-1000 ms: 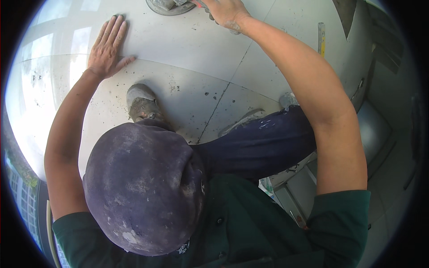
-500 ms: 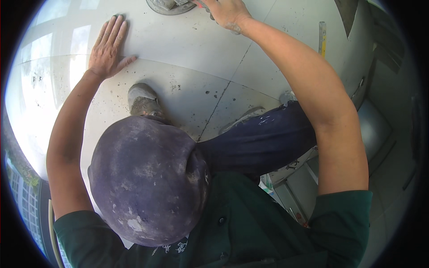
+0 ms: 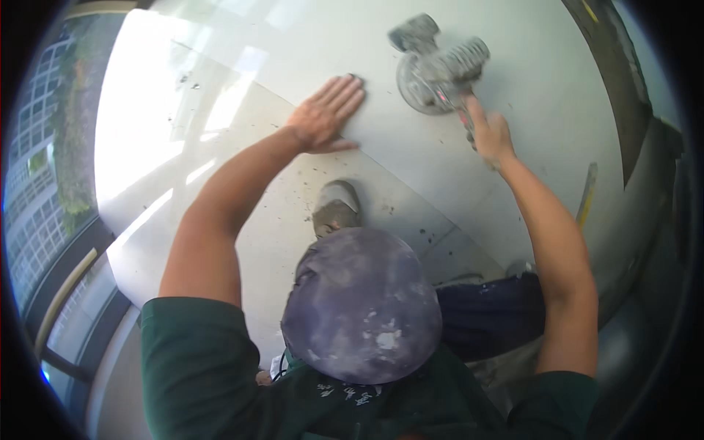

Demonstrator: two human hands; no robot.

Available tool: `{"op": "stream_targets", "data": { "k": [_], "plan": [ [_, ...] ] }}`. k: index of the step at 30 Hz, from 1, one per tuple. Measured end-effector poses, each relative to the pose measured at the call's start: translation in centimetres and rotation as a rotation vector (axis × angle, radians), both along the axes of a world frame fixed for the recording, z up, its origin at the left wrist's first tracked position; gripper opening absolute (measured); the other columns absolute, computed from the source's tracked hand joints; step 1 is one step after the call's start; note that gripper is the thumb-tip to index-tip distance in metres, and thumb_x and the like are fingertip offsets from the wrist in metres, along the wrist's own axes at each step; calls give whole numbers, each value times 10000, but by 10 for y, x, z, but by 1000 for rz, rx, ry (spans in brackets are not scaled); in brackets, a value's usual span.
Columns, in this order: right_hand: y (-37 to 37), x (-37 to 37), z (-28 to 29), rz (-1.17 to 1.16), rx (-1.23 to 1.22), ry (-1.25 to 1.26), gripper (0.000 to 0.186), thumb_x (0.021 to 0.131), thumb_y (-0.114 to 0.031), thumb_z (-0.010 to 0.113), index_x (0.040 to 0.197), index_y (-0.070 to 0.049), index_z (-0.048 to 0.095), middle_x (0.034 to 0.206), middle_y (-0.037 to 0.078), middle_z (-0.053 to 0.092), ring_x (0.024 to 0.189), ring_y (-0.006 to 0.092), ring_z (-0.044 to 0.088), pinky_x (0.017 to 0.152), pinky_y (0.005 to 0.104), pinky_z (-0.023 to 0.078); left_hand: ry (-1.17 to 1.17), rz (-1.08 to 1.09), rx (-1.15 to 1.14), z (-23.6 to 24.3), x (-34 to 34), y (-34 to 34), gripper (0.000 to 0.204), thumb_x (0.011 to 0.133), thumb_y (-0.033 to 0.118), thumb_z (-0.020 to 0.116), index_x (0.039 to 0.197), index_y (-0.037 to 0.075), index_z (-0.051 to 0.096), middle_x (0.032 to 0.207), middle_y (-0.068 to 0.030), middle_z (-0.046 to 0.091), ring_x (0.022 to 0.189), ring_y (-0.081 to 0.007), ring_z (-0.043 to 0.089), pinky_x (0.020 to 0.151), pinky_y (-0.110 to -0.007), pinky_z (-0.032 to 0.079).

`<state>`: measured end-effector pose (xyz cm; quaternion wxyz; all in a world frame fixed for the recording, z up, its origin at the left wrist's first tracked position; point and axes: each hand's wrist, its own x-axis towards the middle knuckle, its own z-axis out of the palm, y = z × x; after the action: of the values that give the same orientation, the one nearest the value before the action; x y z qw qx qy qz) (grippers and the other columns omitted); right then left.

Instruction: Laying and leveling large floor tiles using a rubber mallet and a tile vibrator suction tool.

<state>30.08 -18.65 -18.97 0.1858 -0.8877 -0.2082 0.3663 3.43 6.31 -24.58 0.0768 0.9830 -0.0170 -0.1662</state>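
My left hand (image 3: 325, 114) lies flat on a large pale floor tile (image 3: 389, 158), fingers stretched out and thumb spread away. My right hand (image 3: 493, 138) is closed around the handle of a dusty grey tile vibrator (image 3: 446, 67). This tool has a round pad at its base and a ribbed block on top. Motion blurs it a little, and I cannot tell how firmly the pad rests on the tile. Between my arms is my bent knee in dusty dark trousers (image 3: 363, 301), with a dirty shoe (image 3: 337, 205) planted on the tiles.
Thin joints run between the tiles, with dark crumbs (image 3: 425, 233) scattered over them. A yellow and grey strip (image 3: 587, 194) lies right of my right forearm. The tiling ends at a dark edge (image 3: 616, 110) on the right. A railing (image 3: 66, 293) and window stand at left.
The view has shifted, bringing the tile vibrator fully into sight and more of the window at left. My left hand stays flat on the tile; my right hand still grips the handle.
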Motion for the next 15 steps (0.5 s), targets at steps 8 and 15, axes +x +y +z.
{"op": "stream_targets", "data": {
  "k": [8,15],
  "plan": [
    [11,-10,17,-135,91,121,771,931,-725,480,694,-11,652,548,25,528,495,130,531,480,332,417,-200,3,-151,-8,-13,11,1055,918,740,469,1586,-16,160,1669,-192,166,1563,-318,106,1291,-431,67],
    [14,-9,19,-162,124,148,727,948,-690,482,729,-19,657,561,12,535,468,138,523,458,318,417,-256,-22,-207,-5,-12,17,1055,917,704,509,1583,-29,144,1664,-205,169,1562,-330,109,1290,-448,76]
  ]
}}
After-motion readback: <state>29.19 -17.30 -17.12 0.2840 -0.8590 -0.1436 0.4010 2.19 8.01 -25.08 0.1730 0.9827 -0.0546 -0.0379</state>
